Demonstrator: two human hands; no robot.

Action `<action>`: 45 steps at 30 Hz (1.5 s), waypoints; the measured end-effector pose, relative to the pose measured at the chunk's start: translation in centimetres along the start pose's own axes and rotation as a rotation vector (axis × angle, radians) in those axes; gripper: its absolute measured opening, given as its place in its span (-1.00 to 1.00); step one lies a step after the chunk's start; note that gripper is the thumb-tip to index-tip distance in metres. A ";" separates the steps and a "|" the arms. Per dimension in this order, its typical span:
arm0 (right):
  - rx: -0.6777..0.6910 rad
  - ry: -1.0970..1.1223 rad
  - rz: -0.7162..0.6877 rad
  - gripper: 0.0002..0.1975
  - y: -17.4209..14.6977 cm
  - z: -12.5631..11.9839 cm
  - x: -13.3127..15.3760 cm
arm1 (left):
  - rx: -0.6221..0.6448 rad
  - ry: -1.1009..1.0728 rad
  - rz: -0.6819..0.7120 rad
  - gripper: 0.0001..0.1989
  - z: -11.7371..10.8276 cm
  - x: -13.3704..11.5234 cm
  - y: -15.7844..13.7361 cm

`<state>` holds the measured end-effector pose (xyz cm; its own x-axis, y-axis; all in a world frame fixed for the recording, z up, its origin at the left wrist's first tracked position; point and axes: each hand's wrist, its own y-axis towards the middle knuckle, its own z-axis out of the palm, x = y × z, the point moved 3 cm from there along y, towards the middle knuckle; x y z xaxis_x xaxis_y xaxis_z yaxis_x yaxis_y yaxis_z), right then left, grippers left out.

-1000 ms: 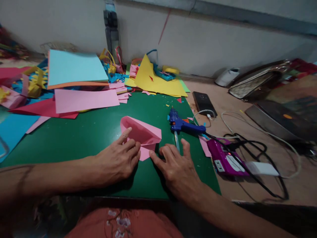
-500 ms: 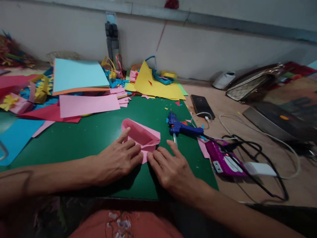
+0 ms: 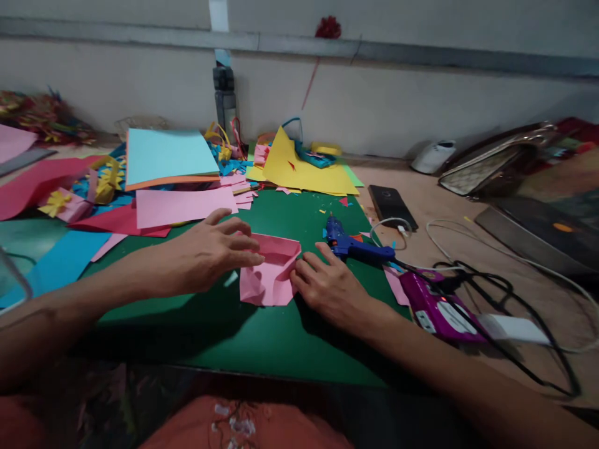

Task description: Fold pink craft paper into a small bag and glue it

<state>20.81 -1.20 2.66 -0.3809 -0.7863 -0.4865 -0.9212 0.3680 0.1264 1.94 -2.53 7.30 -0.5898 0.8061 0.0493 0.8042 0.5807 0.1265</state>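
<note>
A tan tabletop (image 3: 423, 187) is largely covered, on the near side, by a green board (image 3: 196, 349). At the right, a patterned bag (image 3: 472, 168) is set down, its contents hidden. A light-blue sheet (image 3: 171, 156) is stacked over orange paper beyond the board's middle, and yellow paper (image 3: 304, 168) is laid to its right.

The left hand (image 3: 213, 252) is held with fingers extended and spread over the left side of a pink paper box (image 3: 271, 280); whether contact is made cannot be told. By the right hand (image 3: 327, 280), with fingers bent, the box's right wall is met; whether it is pinched cannot be told.

The box is placed on the board between the hands, its walls partly raised and creased, and only pink paper is seen within it. Just beyond the right hand, a blue glue gun (image 3: 358, 246) is laid on its side. Beside the yellow paper, a teal paper container (image 3: 318, 160) is seen; its contents are too small to tell. At far left, a yellow paper flower (image 3: 55, 204) is seen against a small pink container (image 3: 75, 209).
</note>
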 end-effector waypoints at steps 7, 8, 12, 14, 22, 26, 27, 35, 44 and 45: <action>-0.011 -0.015 0.107 -0.79 0.1 -1.1 -0.4 | 0.002 -0.050 -0.015 -0.84 2.3 -0.7 0.6; -0.025 0.004 0.146 -0.78 0.0 -1.4 -0.5 | -0.006 -0.064 -0.026 -0.83 2.5 -0.8 0.6; -0.126 0.207 0.289 -0.74 -0.9 -2.4 -0.7 | -0.029 -0.227 -0.118 -0.87 2.7 -1.2 0.7; -0.160 0.359 0.324 -0.76 -1.1 -2.5 -0.4 | -0.030 -0.364 -0.216 -0.84 2.5 -1.3 0.8; -0.162 0.724 0.392 -0.74 -0.1 -2.7 0.9 | -0.132 -0.800 -0.431 -0.77 2.1 -1.0 1.1; -0.174 0.756 0.432 -0.92 0.6 -2.6 1.1 | -0.082 -0.855 -0.477 -0.81 2.1 -0.8 1.1; -0.171 0.774 0.440 -0.96 0.7 -2.5 1.1 | -0.076 -0.867 -0.480 -0.82 2.0 -0.9 1.1; -0.093 0.893 0.485 -0.92 0.6 -1.9 1.3 | 0.013 -1.037 -0.498 -0.86 1.9 -1.2 1.0; -0.007 0.978 0.494 -0.90 1.2 -1.6 1.6 | 0.049 -0.982 -0.486 -0.85 2.3 -1.1 0.9; 0.006 0.973 0.493 -0.88 1.3 -1.6 1.7 | 0.053 -0.972 -0.485 -0.85 2.2 -1.1 0.9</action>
<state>18.88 -2.83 3.38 -0.6107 -0.6067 0.5089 -0.6504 0.7509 0.1147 3.46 -2.68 5.16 -0.5536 0.2215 -0.8028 0.5170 0.8471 -0.1228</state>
